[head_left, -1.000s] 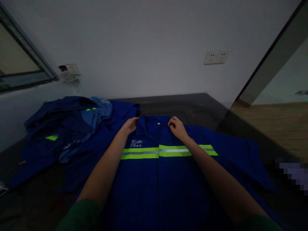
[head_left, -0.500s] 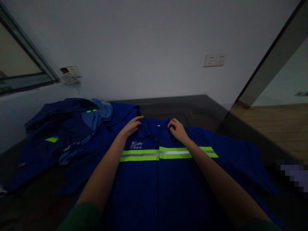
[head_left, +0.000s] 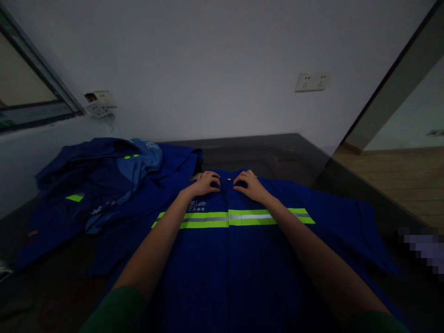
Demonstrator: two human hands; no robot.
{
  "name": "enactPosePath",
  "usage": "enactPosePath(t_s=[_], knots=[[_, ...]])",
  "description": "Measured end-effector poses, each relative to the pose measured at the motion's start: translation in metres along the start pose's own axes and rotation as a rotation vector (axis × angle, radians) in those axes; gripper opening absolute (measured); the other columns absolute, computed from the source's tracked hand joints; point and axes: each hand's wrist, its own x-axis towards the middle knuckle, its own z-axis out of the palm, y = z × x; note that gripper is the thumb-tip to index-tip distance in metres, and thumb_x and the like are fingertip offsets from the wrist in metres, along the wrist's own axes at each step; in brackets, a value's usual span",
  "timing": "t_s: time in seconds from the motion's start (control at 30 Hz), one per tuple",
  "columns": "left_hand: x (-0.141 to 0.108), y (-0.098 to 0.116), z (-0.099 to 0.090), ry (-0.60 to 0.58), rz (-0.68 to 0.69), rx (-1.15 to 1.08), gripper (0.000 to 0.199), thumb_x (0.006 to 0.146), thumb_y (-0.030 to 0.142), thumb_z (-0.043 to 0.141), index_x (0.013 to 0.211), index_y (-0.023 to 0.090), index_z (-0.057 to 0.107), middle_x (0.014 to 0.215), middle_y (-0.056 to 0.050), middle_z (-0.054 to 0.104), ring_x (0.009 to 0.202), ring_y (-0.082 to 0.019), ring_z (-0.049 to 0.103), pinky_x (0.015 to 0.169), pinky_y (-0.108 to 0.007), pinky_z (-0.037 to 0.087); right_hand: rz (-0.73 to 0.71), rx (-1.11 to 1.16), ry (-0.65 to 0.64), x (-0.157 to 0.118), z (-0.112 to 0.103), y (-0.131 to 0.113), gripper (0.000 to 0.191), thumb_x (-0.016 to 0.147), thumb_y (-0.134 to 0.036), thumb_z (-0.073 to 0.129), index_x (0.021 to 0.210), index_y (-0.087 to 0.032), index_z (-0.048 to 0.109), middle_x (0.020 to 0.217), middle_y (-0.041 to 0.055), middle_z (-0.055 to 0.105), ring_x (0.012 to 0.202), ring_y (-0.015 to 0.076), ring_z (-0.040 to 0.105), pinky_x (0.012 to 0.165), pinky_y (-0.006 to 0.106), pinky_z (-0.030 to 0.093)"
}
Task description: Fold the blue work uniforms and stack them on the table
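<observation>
A blue work jacket (head_left: 204, 259) lies spread out front side up, with a yellow-green and silver reflective stripe across the chest and white lettering on one side. My left hand (head_left: 207, 183) is curled over the left collar flap, fingers and thumb closed on the cloth. On the opposite collar flap, my right hand (head_left: 250, 184) also has its fingers and thumb bent round the cloth. A small white label shows inside the neck between the hands. Both flaps are partly hidden beneath my fingers.
A heap of blue work clothes (head_left: 100, 171) lies at the left on the dark table (head_left: 256, 145). The table meets a white wall with sockets (head_left: 311, 82). Wooden floor (head_left: 398, 175) shows beyond its right edge, and a blurred-out object (head_left: 426, 249) is at far right.
My left hand has moved right from the collar's outer side onto its flap, its pointing finger now curled. My right hand has shifted slightly, its fingers reaching further inward.
</observation>
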Motion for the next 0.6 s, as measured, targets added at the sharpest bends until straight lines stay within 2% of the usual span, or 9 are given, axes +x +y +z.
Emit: enactPosePath(t_s=[0.13, 0.3, 0.43, 0.6], knots=[[0.002, 0.000, 0.013, 0.047, 0.015, -0.046, 0.017, 0.079, 0.038, 0.068, 0.089, 0.025, 0.071, 0.119, -0.005, 0.061, 0.117, -0.026, 0.047, 0.103, -0.039, 0.030, 0.006, 0.043, 0.029, 0.002, -0.002, -0.001, 0.007, 0.082, -0.022, 0.068, 0.088, -0.022, 0.066, 0.098, 0.0038, 0.064, 0.100, 0.0208, 0.050, 0.093, 0.036, 0.036], [0.004, 0.009, 0.025, 0.113, -0.064, -0.008, 0.019, 0.082, 0.040, 0.065, 0.084, 0.022, 0.068, 0.123, -0.007, 0.058, 0.121, -0.028, 0.044, 0.105, -0.047, 0.022, -0.011, 0.026, 0.011, 0.001, 0.001, -0.004, 0.005, 0.083, -0.021, 0.066, 0.087, -0.022, 0.064, 0.100, 0.0040, 0.064, 0.101, 0.0211, 0.050, 0.095, 0.037, 0.035], [0.006, 0.015, 0.034, 0.173, -0.102, 0.030, 0.012, 0.079, 0.034, 0.069, 0.082, 0.022, 0.067, 0.120, -0.006, 0.059, 0.122, -0.028, 0.041, 0.108, -0.052, 0.013, 0.039, -0.119, -0.007, -0.002, 0.013, -0.007, 0.008, 0.085, -0.022, 0.062, 0.093, -0.021, 0.065, 0.103, 0.0070, 0.060, 0.103, 0.0236, 0.046, 0.093, 0.038, 0.038], [0.007, 0.012, 0.040, 0.219, -0.101, 0.052, 0.017, 0.080, 0.040, 0.068, 0.083, 0.023, 0.067, 0.120, -0.006, 0.058, 0.120, -0.028, 0.042, 0.107, -0.053, 0.015, 0.090, -0.326, -0.052, -0.005, 0.030, -0.013, 0.015, 0.086, -0.022, 0.061, 0.099, -0.015, 0.065, 0.112, 0.0137, 0.058, 0.103, 0.0279, 0.045, 0.088, 0.039, 0.041]])
